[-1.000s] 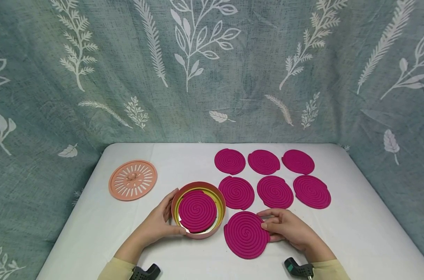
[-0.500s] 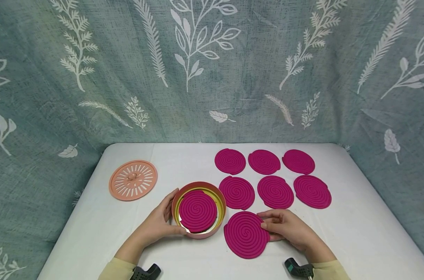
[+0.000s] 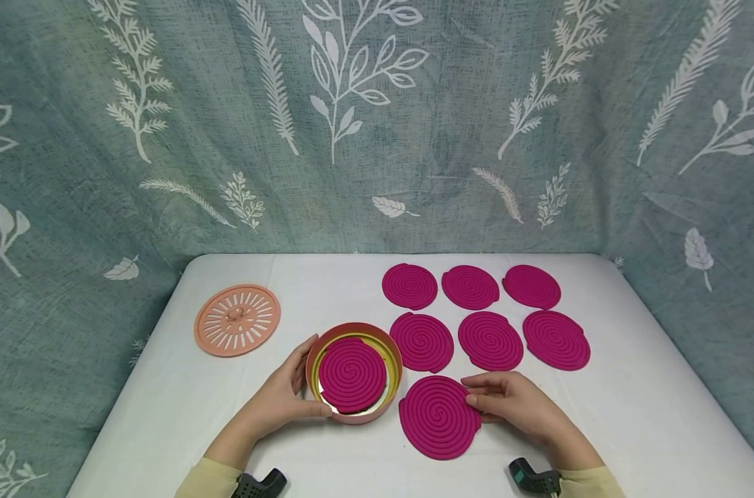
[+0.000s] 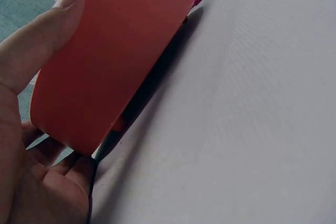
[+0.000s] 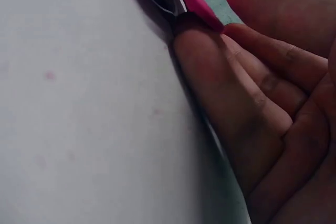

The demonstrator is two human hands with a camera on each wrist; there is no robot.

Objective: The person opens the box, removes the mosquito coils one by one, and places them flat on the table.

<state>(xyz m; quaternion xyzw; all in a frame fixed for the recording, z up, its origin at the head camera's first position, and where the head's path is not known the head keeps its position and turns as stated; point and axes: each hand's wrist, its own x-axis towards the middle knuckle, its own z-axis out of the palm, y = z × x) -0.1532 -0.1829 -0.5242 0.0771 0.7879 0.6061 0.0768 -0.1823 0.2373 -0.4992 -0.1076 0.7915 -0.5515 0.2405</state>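
Note:
My left hand point(image 3: 280, 395) grips a round, reddish mosquito coil holder point(image 3: 396, 387), thumb on its near side and fingers behind, as the left wrist view point(image 4: 105, 61) also shows. Inside it a magenta mosquito coil point(image 3: 352, 375) lies over a yellow-rimmed insert. Another coil point(image 3: 438, 418) lies just right of the holder. At that coil's right edge is my right hand point(image 3: 517, 404). In the right wrist view one finger point(image 5: 199, 56) lies under the coil's edge point(image 5: 197, 6), while the thumb point(image 5: 262, 6) stands apart above it.
Several more magenta coils point(image 3: 490, 341) lie flat in two rows on the white table point(image 3: 327, 290), toward the back right. A peach slotted lid point(image 3: 236, 320) with a small knob lies at the left. A patterned teal cloth point(image 3: 377, 194) stands behind the table.
My right hand has shifted very slightly to the right, its far finger drawing back from the coil. The left hand and the holder stay in place.

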